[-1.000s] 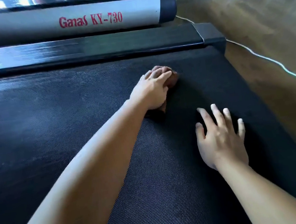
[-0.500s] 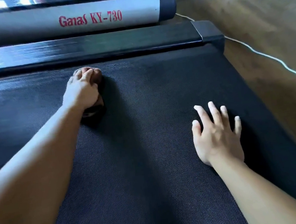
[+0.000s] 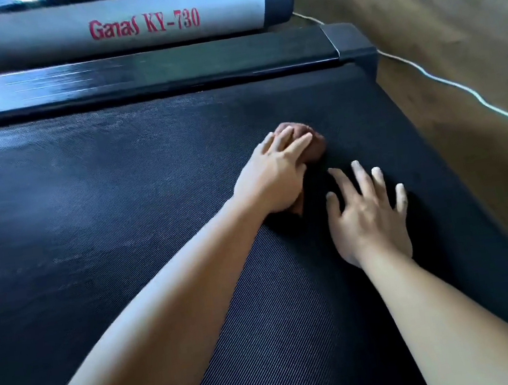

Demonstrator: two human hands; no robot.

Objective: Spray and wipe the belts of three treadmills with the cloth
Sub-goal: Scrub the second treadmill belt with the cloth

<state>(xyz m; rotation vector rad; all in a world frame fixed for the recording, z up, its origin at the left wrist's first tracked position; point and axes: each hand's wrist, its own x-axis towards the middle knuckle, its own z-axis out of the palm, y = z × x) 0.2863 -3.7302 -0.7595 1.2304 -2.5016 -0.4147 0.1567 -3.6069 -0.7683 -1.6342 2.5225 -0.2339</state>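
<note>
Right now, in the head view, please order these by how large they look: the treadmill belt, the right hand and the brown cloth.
1. treadmill belt, which fills most of the view
2. right hand
3. brown cloth, smallest as seen; the left hand covers most of it, so its real size is unsure

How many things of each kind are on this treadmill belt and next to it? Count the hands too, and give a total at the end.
Hands: 2, the left hand and the right hand
brown cloth: 1
treadmill belt: 1
white cable on the floor: 1
Total: 5
</note>
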